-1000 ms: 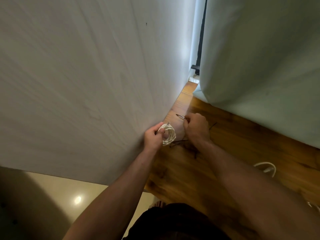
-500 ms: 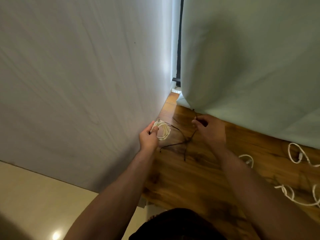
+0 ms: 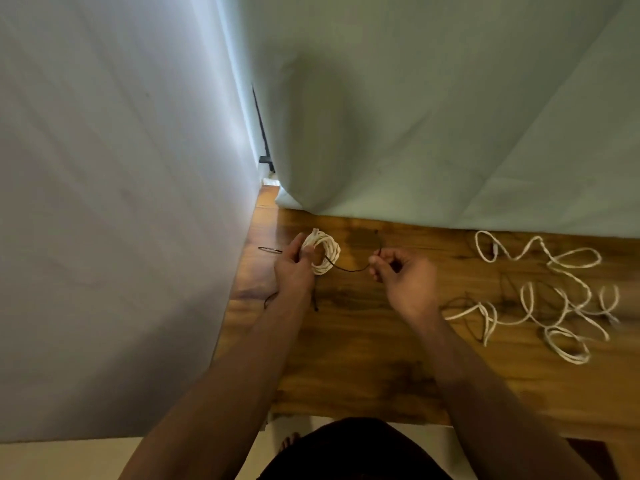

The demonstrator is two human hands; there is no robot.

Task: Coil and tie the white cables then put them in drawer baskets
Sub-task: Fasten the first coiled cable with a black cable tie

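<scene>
Your right hand (image 3: 405, 282) has dropped back from the curtain (image 3: 450, 116), fingertips pinching the tie (image 3: 349, 270) — left hand (image 3: 294, 271) curled round the coil (image 3: 325, 252), loose cables (image 3: 554, 296) lying right.

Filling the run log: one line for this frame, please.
phase: tying coil | left hand: holds coiled white cable | right hand: pinches dark tie | loose white cables: on wooden table, uncoiled
</scene>
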